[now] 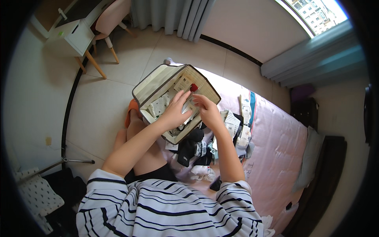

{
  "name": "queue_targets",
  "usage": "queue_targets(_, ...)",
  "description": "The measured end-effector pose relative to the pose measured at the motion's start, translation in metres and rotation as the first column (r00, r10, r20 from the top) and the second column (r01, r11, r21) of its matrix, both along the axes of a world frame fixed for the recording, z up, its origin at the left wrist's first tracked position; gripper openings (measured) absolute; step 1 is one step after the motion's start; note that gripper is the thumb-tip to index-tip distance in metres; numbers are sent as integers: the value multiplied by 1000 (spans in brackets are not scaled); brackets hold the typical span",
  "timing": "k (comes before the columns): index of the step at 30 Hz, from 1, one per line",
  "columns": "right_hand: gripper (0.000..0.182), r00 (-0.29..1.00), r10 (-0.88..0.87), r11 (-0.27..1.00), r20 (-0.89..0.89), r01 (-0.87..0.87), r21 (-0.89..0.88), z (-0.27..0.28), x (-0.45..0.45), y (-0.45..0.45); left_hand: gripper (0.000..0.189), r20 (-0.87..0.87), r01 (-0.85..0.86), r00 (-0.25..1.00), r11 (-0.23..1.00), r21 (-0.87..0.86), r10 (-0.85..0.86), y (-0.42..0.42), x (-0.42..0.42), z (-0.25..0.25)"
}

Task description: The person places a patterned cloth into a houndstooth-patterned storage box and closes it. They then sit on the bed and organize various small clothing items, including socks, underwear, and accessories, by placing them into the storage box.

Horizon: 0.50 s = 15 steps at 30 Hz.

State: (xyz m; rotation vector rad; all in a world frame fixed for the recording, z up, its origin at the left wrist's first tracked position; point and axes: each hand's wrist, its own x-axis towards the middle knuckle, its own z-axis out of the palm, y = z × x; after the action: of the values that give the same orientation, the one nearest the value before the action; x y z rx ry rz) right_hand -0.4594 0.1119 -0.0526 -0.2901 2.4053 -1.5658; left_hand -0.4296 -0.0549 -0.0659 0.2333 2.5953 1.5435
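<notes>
An open fabric storage box (148,86) with dark trim and a cream lining sits tilted in front of me, partly over the edge of the bed. Inside it lie a folded spotted white cloth (159,106), a packet with a printed card (183,83) and a small red item (194,87). My left hand (176,112) hovers over the box with its fingers spread, hiding part of the contents. Just to the right, my right hand (207,111) is above the box's right side, its fingers loosely bent. Neither hand shows anything in its grasp.
On the pink bedsheet (272,154) beside the box are black socks (185,154), a white bundle (202,173) and tagged striped socks (231,123). A pillow (309,157) rests by the dark headboard. A chair (111,19) and white desk (71,38) stand at far left.
</notes>
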Motion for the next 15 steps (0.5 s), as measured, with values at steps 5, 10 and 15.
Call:
queue_targets(5,30,958,-234,890,166,280,-359,23,56,44,74,-78,132,990,976,175,-120,19,37,46)
queue_targets(10,28,806,-524,723,274,591,-356,-4,110,99,76,-55,305,952,917,255,-301,60,66,51)
queue_targets(15,34,708,-658,653,258,707,-272,-37,142,131,75,47,348,920,867,357,-389,92,83,29)
